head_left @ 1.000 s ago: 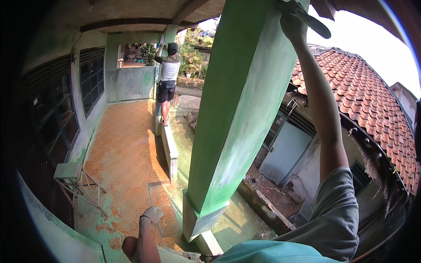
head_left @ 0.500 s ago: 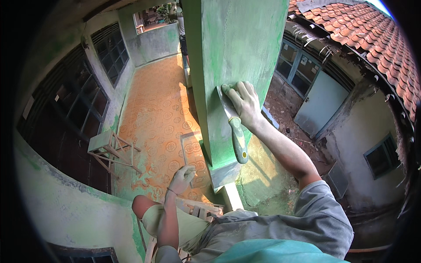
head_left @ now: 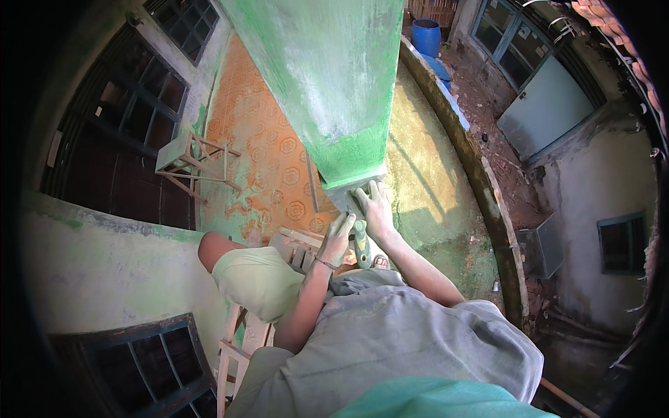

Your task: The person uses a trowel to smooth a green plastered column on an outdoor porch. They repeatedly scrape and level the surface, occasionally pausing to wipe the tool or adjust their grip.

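Note:
The green, patchily scuffed pillar [head_left: 341, 90] comes down in front of me to a grey base [head_left: 341, 195]. My right hand [head_left: 376, 212] is at that base, fingers bent against it. A putty knife [head_left: 362, 245] with a grey-green and yellow handle hangs from this hand, handle toward me; its blade is hidden by the fingers. My left hand [head_left: 336, 240] is just left of the handle, its fingers drawn together and pointing up at the base. What they hold, if anything, is too small to make out.
Under me is a wooden stand of planks [head_left: 240, 341]. Orange patterned tiles [head_left: 258, 139] run along the left, with a small wooden stool [head_left: 188, 164] by the wall. Right of the pillar a low curb [head_left: 488, 188] borders a concrete strip; a blue barrel [head_left: 426, 38] stands beyond.
My right hand has come down the pillar from its upper face to the base, putty knife along with it. My left hand has risen rightward beside it. The view has tilted lower.

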### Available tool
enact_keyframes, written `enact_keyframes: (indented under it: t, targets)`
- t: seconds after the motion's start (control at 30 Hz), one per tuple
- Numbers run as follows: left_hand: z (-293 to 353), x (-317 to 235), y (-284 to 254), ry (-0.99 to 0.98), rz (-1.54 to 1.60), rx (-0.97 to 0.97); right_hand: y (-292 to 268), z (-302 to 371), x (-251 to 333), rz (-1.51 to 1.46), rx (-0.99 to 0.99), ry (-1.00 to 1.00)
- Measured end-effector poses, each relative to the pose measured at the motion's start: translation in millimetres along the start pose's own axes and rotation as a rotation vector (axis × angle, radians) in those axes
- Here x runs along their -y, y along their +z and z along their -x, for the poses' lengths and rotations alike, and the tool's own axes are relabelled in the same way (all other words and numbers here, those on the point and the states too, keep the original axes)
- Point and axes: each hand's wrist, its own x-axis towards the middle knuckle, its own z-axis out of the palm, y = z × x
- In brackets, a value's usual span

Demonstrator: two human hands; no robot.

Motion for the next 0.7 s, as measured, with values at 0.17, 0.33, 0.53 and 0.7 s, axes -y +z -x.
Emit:
enact_keyframes:
  t: [0.17,0.33,0.53,0.7]
  targets:
    - [-9,24,12,0.009,-0.027,-0.069,-3,15,-5,-0.107,0.017,0.003]
    - [-10,50,26,0.015,-0.040,-0.267,2,34,-11,-0.234,0.062,0.003]
    - [1,61,24,0.039,-0.127,-0.404,-6,52,-14,-0.484,0.138,-0.004]
    - [-1,68,13,0.125,-0.257,-0.487,-15,66,-6,-0.811,0.247,0.224]
